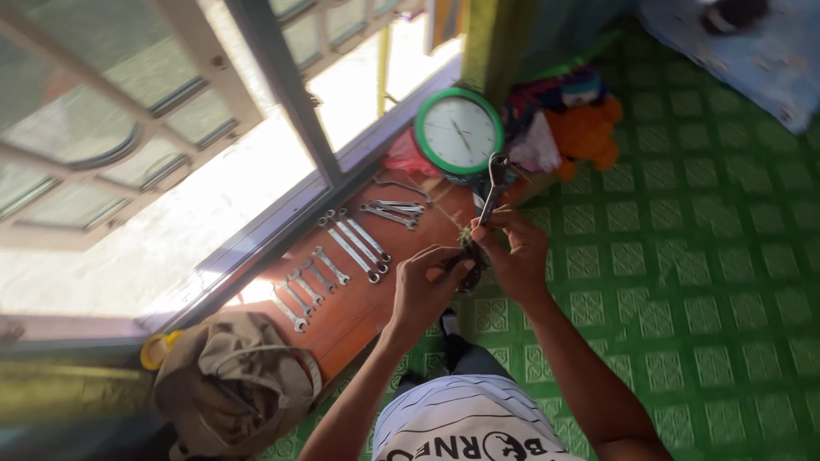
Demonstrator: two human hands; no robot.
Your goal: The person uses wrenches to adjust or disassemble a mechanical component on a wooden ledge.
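Note:
My right hand (516, 253) grips a metal combination wrench (492, 185) by its lower end, the ring end pointing up toward a green-rimmed wall clock (459, 131). My left hand (428, 280) pinches a small dark scouring pad or tuft (467, 259) pressed against the wrench's lower shank, fingers closed on it. Both hands meet above the edge of a reddish wooden board (359, 299). Part of the wrench is hidden inside my right fist.
Several wrenches (352, 242) lie in rows on the wooden board by an open window (256, 188). A khaki bag (231, 384) and yellow tape roll (156, 348) sit at the left. Stuffed toys (581, 128) lean beyond the clock. Green patterned flooring (700, 273) spreads to the right.

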